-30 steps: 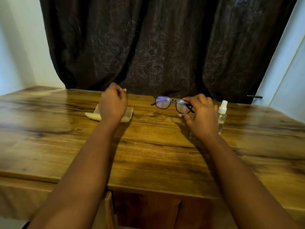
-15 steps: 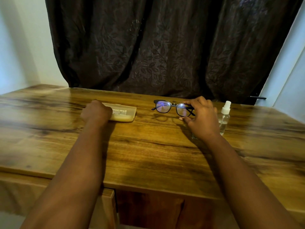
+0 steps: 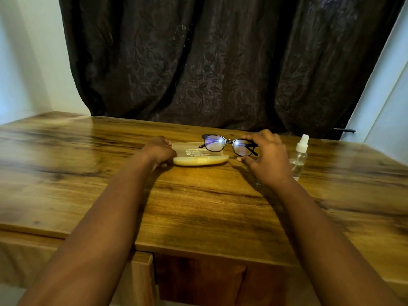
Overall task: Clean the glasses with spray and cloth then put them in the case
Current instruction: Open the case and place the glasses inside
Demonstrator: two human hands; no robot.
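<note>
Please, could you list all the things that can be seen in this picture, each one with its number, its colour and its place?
glasses: one pair, black frame, lifted over the right end of the case, held by the right hand.
case: one, translucent yellowish, on the table at the centre, held at its left end.
spray bottle: one, clear with white top, standing on the table to the right of the right hand.
table: one, brown wood grain, fills the foreground.
curtain: one, dark with a leaf pattern, behind the table.
walls: pale, at both sides of the curtain.
left hand: one, grips the case.
right hand: one, pinches the glasses.
</note>
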